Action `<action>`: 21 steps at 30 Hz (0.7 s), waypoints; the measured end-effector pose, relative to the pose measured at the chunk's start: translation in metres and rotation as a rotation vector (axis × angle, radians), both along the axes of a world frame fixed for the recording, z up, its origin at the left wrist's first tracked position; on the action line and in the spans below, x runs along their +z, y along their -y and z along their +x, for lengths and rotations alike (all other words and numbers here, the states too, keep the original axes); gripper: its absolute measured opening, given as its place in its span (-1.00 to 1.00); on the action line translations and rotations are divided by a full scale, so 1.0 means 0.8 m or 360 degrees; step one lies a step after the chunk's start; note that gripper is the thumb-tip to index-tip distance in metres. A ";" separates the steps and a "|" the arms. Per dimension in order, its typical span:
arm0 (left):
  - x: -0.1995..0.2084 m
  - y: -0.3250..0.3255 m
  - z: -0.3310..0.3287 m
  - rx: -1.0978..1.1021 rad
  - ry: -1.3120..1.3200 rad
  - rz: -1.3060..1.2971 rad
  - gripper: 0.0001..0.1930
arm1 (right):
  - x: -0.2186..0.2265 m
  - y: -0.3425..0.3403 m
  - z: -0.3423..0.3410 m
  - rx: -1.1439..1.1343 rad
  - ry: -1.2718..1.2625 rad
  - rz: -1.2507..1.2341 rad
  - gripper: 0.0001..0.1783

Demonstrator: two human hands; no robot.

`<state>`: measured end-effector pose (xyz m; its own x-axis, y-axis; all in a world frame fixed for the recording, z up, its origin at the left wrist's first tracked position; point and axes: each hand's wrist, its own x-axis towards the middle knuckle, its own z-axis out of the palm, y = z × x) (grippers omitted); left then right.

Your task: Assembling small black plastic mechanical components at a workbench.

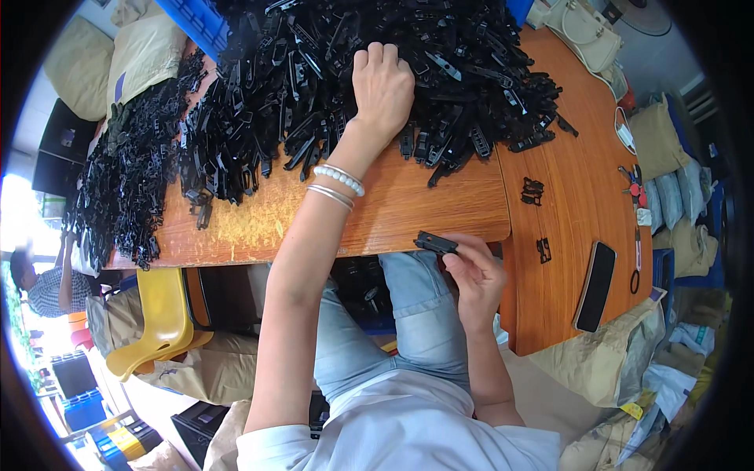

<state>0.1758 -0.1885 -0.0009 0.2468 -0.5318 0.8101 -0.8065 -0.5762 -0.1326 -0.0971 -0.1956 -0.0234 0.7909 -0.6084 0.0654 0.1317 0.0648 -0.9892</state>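
Observation:
My left hand [383,88] reaches far forward into a big heap of black plastic parts [259,94]. Its fingers curl downward among the pieces, and whatever they grip is hidden beneath the knuckles. Close to the table's front edge, my right hand [477,276] pinches a short, narrow black plastic part [435,242] between thumb and fingers, above my lap. A second pile, of smaller black parts [129,169], spreads along the left end of the wooden table [385,208]. Two small black pieces lie apart on the right side, one farther [532,191] and one nearer [543,250].
A phone [594,286] lies on the table's right wing, with scissors [635,279] and small tools beyond it. Blue crates [192,27] border the heap at the back. A yellow chair [161,322] stands at left. Sacks crowd both sides; another person [59,290] is at far left.

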 end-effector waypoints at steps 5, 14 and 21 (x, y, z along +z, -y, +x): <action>0.000 -0.002 0.009 0.0011 -0.0030 0.0046 -0.96 | 0.005 -0.003 0.003 0.0029 -0.0045 0.0107 -0.85; -0.002 -0.007 0.004 0.0134 -0.0106 0.0018 -0.96 | -0.004 -0.008 0.000 0.0010 -0.0013 0.0118 -0.85; -0.007 -0.029 -0.009 -0.0047 -0.0304 -0.0153 -0.82 | -0.016 -0.001 0.003 0.0010 -0.0085 0.0170 -0.84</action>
<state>0.1686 -0.1650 -0.0062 0.3862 -0.4634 0.7976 -0.8283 -0.5546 0.0788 -0.0948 -0.1950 -0.0366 0.7952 -0.6049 -0.0418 0.0782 0.1706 -0.9822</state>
